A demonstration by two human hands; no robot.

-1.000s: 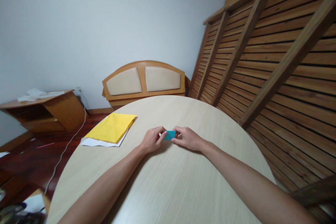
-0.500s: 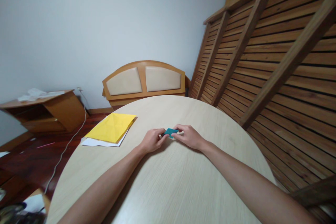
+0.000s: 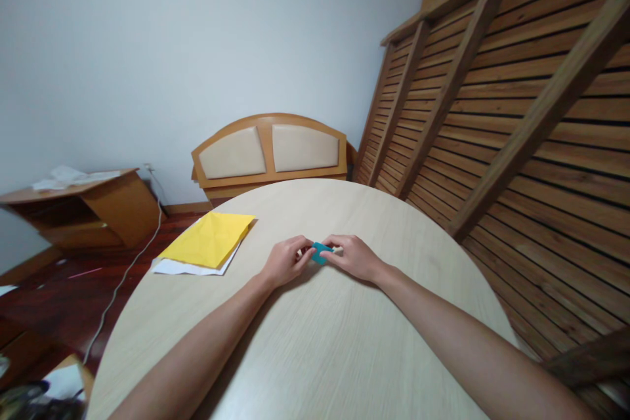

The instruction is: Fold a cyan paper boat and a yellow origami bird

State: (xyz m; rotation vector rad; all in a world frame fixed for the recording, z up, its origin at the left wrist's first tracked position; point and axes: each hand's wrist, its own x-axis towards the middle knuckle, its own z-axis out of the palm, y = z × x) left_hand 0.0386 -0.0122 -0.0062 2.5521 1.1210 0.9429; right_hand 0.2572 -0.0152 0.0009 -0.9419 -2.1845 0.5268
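A small folded piece of teal paper [image 3: 320, 252] is held between my two hands, over the middle of the round table [image 3: 325, 341]. The fingers and thumb of my left hand [image 3: 289, 260] pinch its left side. My right hand [image 3: 357, 257] is closed on its right side, with the thumb on the near face. Fingertips cover parts of the paper's edges, so its full shape is hidden.
Yellow paper sheets [image 3: 211, 239] lie over white paper [image 3: 189, 268] on the table's left part. Beyond the table stands a padded headboard [image 3: 268, 151]. A slatted wooden frame [image 3: 472, 111] leans at the right. A low wooden cabinet [image 3: 115, 210] and a cable [image 3: 123, 280] are at the left.
The teal paper has turned in my fingers: a pointed, diamond-like outline before, now a more rectangular face tilted down to the right. Both hands have stayed nearly in place.
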